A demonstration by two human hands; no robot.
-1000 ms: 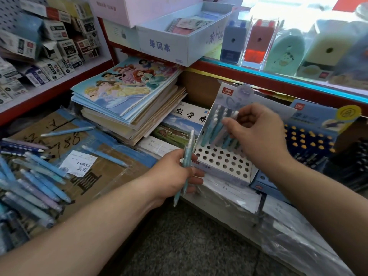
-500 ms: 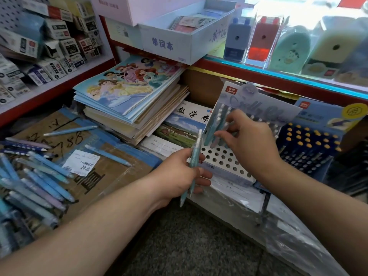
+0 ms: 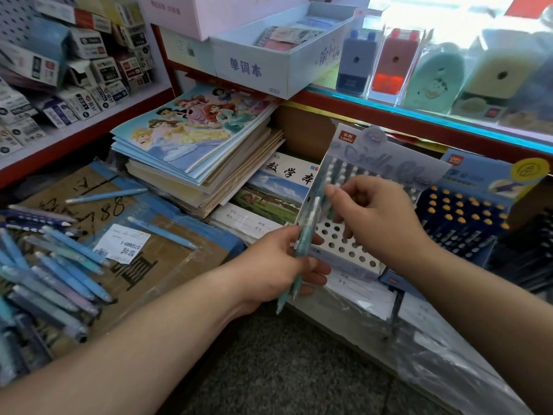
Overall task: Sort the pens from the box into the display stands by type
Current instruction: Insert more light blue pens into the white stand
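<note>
While the flattened cardboard box (image 3: 167, 265) at lower left lies strewn with loose pens (image 3: 68, 277), the perforated display stand (image 3: 344, 250) sits centre-right. Our left hand (image 3: 269, 268) clasps pale blue pens (image 3: 306, 241) just before it. Our right hand (image 3: 380, 220) curls over the stand; we cannot tell whether it grasps anything.

Two, perhaps three, pale teal pens (image 3: 311, 217) near upright in the left hand (image 3: 278, 265), before a white perforated stand (image 3: 344, 250); blue pens (image 3: 68, 274) loose on the cardboard box (image 3: 167, 265).
</note>
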